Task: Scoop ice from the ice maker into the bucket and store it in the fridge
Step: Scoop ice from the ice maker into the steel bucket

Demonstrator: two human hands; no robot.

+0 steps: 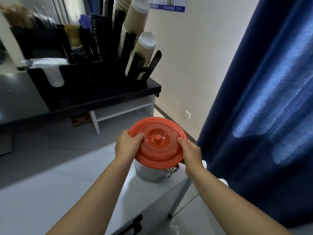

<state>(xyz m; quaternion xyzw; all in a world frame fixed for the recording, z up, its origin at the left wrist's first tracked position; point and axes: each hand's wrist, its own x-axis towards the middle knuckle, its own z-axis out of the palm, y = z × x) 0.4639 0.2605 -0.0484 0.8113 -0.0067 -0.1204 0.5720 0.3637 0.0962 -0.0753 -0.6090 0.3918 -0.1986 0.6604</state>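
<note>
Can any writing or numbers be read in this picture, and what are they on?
"12315": blue strip along the wall notice's bottom edge.
"B": large letter above it, same notice.
Other print there: too blurred to read.
Red lid, bucket, paper cups: no writing shows.

Head-worn wide-angle view looks forward and down, close over the orange lid [159, 150]; corners seem blurred.

Drinks-shop service area, likely a café back counter. Black organiser [94, 85] on dark worktop [152, 85] holds stacked paper cups [133, 28], black lids [99, 36], stirrers. Printed notice [169, 4] on wall; blue curtain [262, 99] at right.
</note>
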